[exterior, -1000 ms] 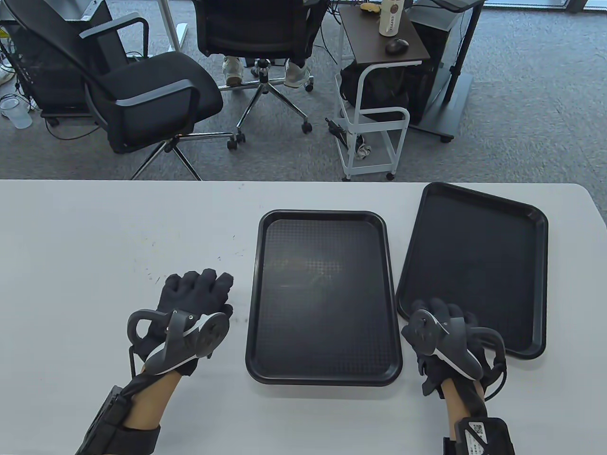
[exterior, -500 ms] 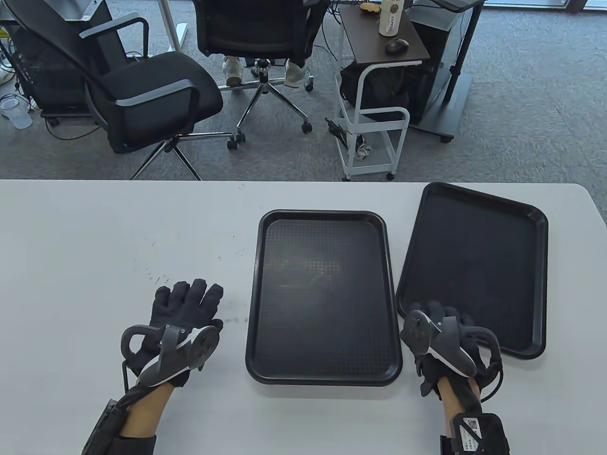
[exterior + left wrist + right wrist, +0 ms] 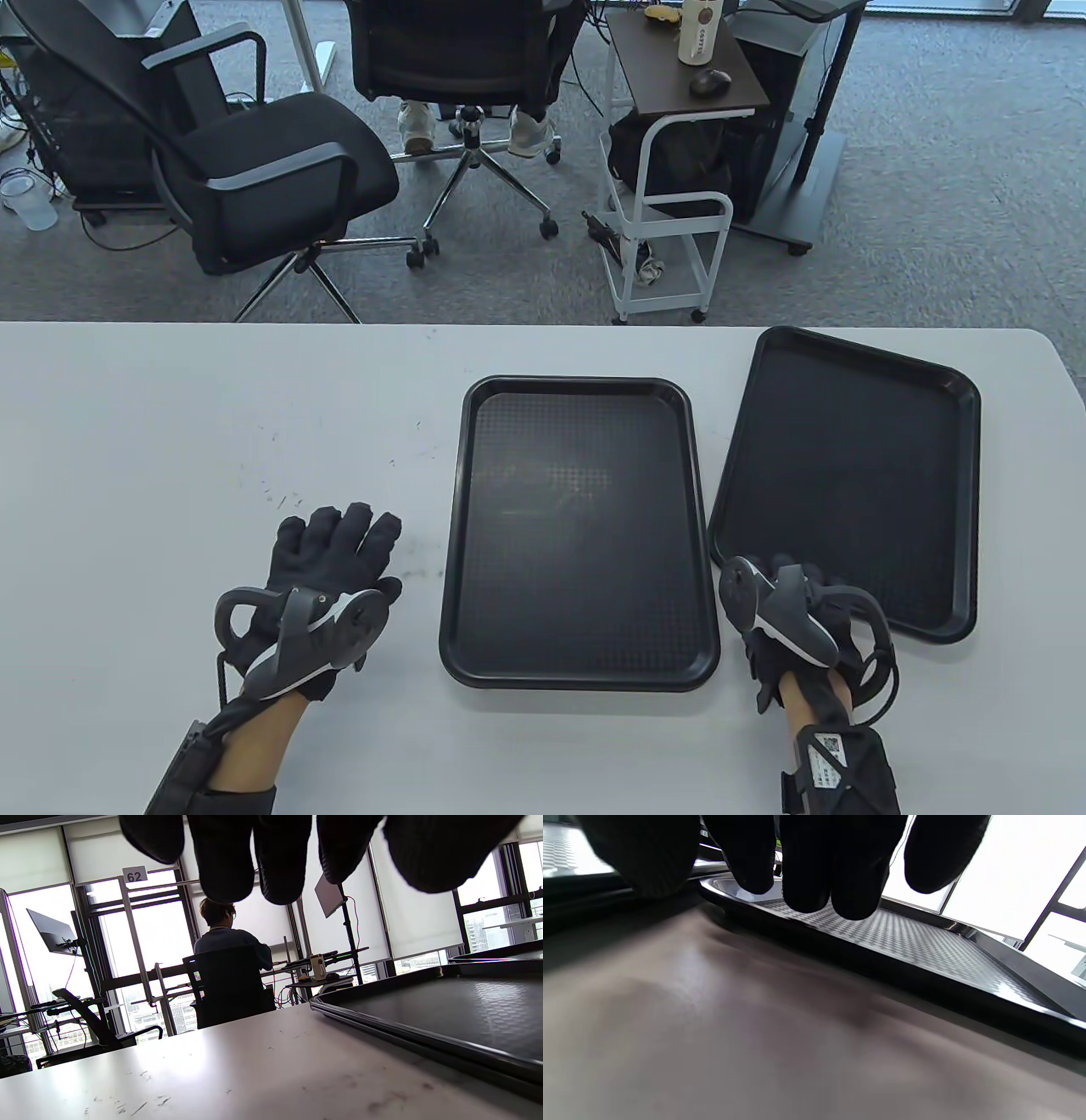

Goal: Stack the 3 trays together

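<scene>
Two black trays show on the white table (image 3: pixel 212 407). The middle tray (image 3: pixel 579 526) lies straight. The right tray (image 3: pixel 857 475) lies turned a little clockwise, its near left corner close to the middle tray. My left hand (image 3: pixel 335 543) lies open over the bare table, left of the middle tray and apart from it. In the left wrist view its fingers (image 3: pixel 271 857) hang free, with the middle tray (image 3: pixel 445 1010) to the right. My right hand (image 3: pixel 789 594) is at the right tray's near left corner. In the right wrist view its fingers (image 3: pixel 818 866) hover over that tray's rim (image 3: pixel 916 938) and hold nothing.
Beyond the table's far edge stand two black office chairs (image 3: pixel 280 161), a white rolling cart (image 3: pixel 670 246) and a dark side table (image 3: pixel 687 76). A person sits at a desk in the left wrist view (image 3: pixel 229 942). The table's right edge (image 3: pixel 1065 373) runs close to the right tray.
My left hand has drawn back toward the near edge and a little left, away from the middle tray. My right hand has slid slightly back along the right tray's near corner. The trays have not moved.
</scene>
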`<act>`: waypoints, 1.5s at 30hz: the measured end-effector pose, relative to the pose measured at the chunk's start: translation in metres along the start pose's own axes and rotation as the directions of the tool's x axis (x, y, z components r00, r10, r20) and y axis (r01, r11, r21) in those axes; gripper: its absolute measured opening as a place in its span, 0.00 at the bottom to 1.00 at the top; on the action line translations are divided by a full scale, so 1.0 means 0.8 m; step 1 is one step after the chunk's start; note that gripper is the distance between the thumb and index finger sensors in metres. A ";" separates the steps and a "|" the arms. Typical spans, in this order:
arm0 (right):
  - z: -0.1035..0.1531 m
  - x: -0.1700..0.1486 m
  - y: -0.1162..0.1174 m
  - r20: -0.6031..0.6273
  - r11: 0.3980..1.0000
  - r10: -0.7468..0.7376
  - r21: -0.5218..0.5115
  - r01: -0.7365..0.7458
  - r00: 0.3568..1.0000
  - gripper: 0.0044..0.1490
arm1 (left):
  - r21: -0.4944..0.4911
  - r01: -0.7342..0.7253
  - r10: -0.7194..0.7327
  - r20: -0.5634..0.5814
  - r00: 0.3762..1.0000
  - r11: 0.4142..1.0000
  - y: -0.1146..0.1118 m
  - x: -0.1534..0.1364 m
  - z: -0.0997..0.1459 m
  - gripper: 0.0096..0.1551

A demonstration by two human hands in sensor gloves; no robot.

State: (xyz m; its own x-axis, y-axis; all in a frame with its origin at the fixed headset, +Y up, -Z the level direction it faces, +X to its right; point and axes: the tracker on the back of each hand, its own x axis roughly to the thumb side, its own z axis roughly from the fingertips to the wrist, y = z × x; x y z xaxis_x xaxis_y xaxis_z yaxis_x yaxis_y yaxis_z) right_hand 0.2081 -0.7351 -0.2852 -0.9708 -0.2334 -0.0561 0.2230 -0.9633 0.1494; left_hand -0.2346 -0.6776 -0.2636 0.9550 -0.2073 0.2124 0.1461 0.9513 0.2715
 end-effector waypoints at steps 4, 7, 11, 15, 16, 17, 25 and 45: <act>-0.004 0.000 0.005 -0.008 1.000 0.022 0.002 -0.022 1.000 0.39 | -0.013 -0.007 0.007 0.002 1.000 1.000 0.000 0.001 0.000 0.43; -0.007 0.002 0.007 -0.012 0.999 0.046 0.000 -0.046 0.999 0.39 | -0.024 -0.006 0.006 0.007 1.000 1.000 -0.002 0.003 0.000 0.42; -0.013 0.003 0.016 -0.038 0.998 0.062 0.033 -0.061 0.997 0.40 | -0.033 -0.013 0.013 0.013 1.000 0.999 -0.003 0.005 -0.001 0.42; -0.017 0.006 0.018 -0.042 0.990 0.141 0.025 -0.140 0.989 0.36 | -0.043 -0.026 0.026 0.016 1.000 0.999 -0.004 0.006 -0.001 0.42; -0.018 0.005 0.021 -0.037 0.984 0.178 0.028 -0.178 0.983 0.35 | -0.047 -0.027 0.028 0.017 0.999 0.999 -0.004 0.006 -0.001 0.42; -0.017 0.004 0.021 -0.043 0.980 0.200 0.010 -0.200 0.979 0.33 | -0.050 -0.026 0.027 0.018 0.999 0.998 -0.004 0.006 -0.001 0.42; -0.007 0.010 0.005 -0.024 0.953 0.218 -0.209 -0.219 0.976 0.29 | -0.079 -0.046 0.049 0.038 0.998 0.996 -0.005 0.008 0.000 0.41; 0.048 0.024 -0.086 -0.053 0.679 0.132 -0.723 -0.129 0.990 0.28 | -0.502 -0.102 0.177 0.104 0.979 0.859 -0.041 0.027 -0.006 0.40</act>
State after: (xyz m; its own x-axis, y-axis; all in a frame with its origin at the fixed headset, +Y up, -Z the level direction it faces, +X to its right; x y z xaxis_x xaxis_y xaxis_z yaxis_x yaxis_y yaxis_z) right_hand 0.1707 -0.6683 -0.2590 -0.9267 -0.3652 -0.0884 0.3413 -0.7197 -0.6047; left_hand -0.2175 -0.7120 -0.2728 0.9334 -0.0582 0.3540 0.1579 0.9527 -0.2597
